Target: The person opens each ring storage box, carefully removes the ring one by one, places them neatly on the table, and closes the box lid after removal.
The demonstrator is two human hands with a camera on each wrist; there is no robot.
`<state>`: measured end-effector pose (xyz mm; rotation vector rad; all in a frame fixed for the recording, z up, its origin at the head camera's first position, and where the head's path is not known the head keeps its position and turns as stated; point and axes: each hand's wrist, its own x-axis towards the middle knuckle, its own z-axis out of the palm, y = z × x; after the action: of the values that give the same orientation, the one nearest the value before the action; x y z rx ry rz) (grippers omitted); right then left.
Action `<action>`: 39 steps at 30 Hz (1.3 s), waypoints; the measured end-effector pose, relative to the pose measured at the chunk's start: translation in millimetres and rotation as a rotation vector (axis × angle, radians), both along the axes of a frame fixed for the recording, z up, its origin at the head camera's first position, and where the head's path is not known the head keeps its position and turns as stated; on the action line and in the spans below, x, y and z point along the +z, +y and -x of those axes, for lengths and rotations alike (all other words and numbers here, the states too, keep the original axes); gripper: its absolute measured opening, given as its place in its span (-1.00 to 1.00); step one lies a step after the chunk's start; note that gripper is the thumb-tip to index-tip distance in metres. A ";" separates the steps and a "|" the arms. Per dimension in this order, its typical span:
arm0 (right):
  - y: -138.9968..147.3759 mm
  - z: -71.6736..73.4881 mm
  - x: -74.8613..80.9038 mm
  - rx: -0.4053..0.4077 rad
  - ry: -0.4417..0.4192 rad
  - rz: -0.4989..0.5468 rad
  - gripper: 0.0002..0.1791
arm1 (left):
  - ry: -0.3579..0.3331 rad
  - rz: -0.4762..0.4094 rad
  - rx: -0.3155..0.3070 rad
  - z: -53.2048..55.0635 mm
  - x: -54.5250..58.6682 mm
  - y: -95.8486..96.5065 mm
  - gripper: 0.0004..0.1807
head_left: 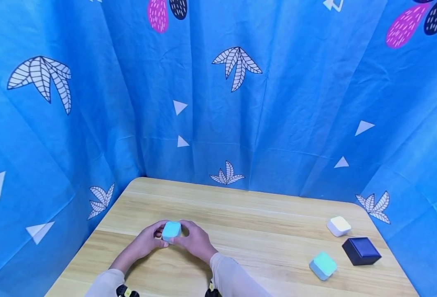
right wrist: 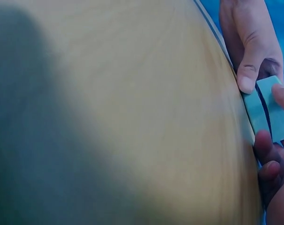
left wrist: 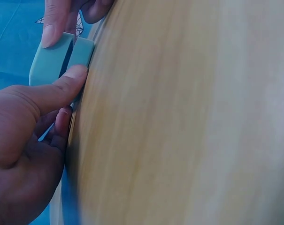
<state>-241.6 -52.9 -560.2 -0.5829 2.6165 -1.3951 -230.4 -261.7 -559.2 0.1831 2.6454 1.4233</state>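
Both hands are around a small turquoise box (head_left: 171, 230) with rounded corners, on the left part of the wooden table. A dark line divides its upper and lower parts in both wrist views. My left hand (head_left: 147, 242) grips the lower part from the left, its thumb (left wrist: 71, 82) on the side near the table top. From the right, my right hand (head_left: 197, 243) holds the upper part; its thumb (left wrist: 55, 23) lies against that part's side. Some fingertips behind the box are hidden in the head view.
At the table's right side stand a second turquoise box (head_left: 323, 266), a white box (head_left: 338, 226) and a dark blue box (head_left: 362, 251), grouped near the edge. A blue patterned curtain (head_left: 222, 115) surrounds the back and sides of the wooden table (head_left: 248, 227).
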 end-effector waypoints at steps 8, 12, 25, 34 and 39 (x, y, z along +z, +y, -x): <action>1.1 3.9 -0.2 0.003 -0.048 0.044 -0.29 | -0.005 -0.005 0.009 -0.3 -1.5 1.1 -0.24; 0.1 5.7 0.7 0.027 -0.082 0.099 -0.35 | -0.007 0.007 0.025 -0.6 -0.4 0.1 -0.24; 1.2 9.8 4.4 0.009 -0.262 0.191 -0.32 | -0.016 0.018 0.040 3.2 -3.2 1.0 -0.18; 1.1 14.8 3.7 0.009 -0.232 0.212 -0.39 | -0.021 0.060 0.072 2.0 -2.1 3.2 -0.15; 1.5 16.6 4.9 0.013 -0.292 0.273 -0.38 | -0.017 0.063 0.077 1.3 -1.9 4.3 -0.12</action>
<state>-258.2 -51.4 -555.3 -0.3870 2.2122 -1.7033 -231.6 -257.4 -561.1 0.0627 2.7067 1.3550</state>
